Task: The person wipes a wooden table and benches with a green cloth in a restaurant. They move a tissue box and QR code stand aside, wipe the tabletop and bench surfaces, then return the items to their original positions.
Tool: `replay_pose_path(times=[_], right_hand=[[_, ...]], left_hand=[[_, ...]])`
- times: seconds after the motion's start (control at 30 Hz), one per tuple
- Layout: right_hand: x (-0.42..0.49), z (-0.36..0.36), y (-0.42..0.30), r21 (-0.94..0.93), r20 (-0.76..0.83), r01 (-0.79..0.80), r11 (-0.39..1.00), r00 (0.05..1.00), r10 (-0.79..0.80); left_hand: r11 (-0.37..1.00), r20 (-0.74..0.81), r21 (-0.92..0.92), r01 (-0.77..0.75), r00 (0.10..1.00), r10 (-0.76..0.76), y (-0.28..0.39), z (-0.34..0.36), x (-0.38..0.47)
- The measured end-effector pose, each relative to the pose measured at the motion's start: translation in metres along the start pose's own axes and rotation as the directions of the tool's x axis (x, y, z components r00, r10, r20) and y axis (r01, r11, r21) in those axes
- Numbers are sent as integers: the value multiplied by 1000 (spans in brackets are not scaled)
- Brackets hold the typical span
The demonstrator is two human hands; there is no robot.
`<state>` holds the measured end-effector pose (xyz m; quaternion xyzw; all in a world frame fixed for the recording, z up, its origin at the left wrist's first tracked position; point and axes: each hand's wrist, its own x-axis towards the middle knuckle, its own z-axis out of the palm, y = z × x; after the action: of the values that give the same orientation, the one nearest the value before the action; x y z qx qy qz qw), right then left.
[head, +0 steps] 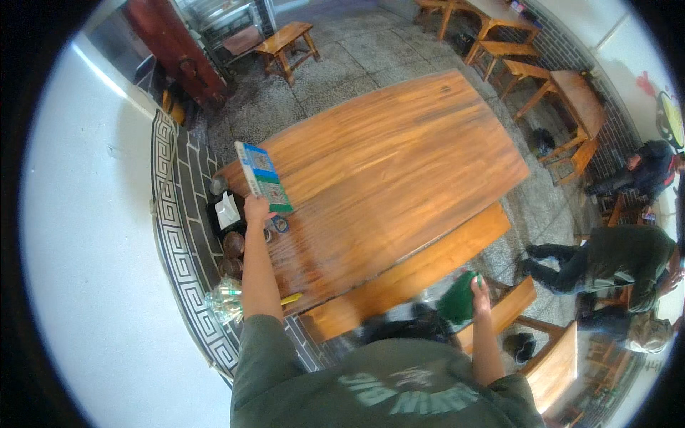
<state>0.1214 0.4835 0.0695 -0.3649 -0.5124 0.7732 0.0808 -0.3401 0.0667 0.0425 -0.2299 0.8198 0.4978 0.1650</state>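
My left hand grips the lower end of a blue and green sign with printed codes, tilted above the left end of a wooden table. Close by that hand are a black tissue box with a white tissue sticking out, brown round jars and a small blue round item. Out to the right, past the table's near side, my right hand holds a green cloth that hangs down.
Chopsticks in clear wrap and a yellow object lie at the wall end. A bench runs along the table's near side. Several people, one in a dark green top, are at the right. A wooden stool stands beyond.
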Motion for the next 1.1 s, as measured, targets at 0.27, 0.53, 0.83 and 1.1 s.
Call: replay_pose_path(times=[0.27,0.53,0.83,1.1], right_hand=[[-3,-16,5,30,-31,-32,999,999,33],[-2,24,-11,11,-243,-137,991,961,135],[5,158,-45,-228,120,267,937,962,-245],[0,177,-52,-407,115,379,831,924,-364]], left_hand=[[995,-23,-39,90,996,-91,-12,-26,-10],[781,-263,222,-584,735,625,-56,45,-111],[846,561,-445,-293,645,519,-30,178,-318],[885,792,-446,132,520,321,-8,150,-293]])
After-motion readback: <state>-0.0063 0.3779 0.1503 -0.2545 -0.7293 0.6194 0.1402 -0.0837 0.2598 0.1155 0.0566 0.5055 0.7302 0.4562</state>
